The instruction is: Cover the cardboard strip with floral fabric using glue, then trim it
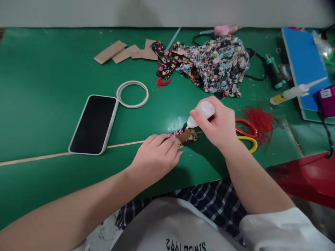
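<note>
Green table (pixel 47 69) carried floral fabric heap (pixel 217 64) at 1 o'clock, phone (pixel 93 124) at 9 o'clock. Right hand (pixel 220 127) gripped white glue bottle (pixel 202 113), nozzle pointing 7 o'clock onto small fabric-wrapped card piece (pixel 185 136). Piece lay between hands, long axis 8-to-2 o'clock. Left hand (pixel 157 157), fingers together, pressed flat on its near-left end; both hands equally close.

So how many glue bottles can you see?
2. One glue bottle is in the right hand, nozzle down on the small fabric piece. The other bottle lies by the blue board.
</note>
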A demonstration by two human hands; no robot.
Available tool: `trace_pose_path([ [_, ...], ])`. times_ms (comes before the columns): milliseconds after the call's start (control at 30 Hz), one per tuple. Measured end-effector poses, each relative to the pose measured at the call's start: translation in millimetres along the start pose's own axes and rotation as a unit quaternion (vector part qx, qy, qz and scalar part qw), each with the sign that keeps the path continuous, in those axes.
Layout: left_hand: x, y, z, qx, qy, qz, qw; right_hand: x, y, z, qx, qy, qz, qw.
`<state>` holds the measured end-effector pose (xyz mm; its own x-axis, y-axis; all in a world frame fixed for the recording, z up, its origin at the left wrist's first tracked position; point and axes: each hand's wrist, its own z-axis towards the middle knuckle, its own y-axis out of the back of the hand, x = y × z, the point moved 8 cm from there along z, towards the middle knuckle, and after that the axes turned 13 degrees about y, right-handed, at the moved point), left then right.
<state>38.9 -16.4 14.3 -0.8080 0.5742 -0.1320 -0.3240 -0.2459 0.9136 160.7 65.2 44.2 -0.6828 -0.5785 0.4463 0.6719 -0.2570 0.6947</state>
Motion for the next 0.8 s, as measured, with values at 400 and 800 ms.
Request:
trace_pose_path([
  [400,-0.6,-0.8,1.3,0.022,0.023,-0.007,0.999,2.8,-1.8,-2.7,0.022,0.033,0.006,0.999],
  [800,-0.4,-2.5,-0.2,0.023,0.022,-0.011,0.999,-1.6,-3.7,-4.8,0.031,0.017,0.042,0.998],
])
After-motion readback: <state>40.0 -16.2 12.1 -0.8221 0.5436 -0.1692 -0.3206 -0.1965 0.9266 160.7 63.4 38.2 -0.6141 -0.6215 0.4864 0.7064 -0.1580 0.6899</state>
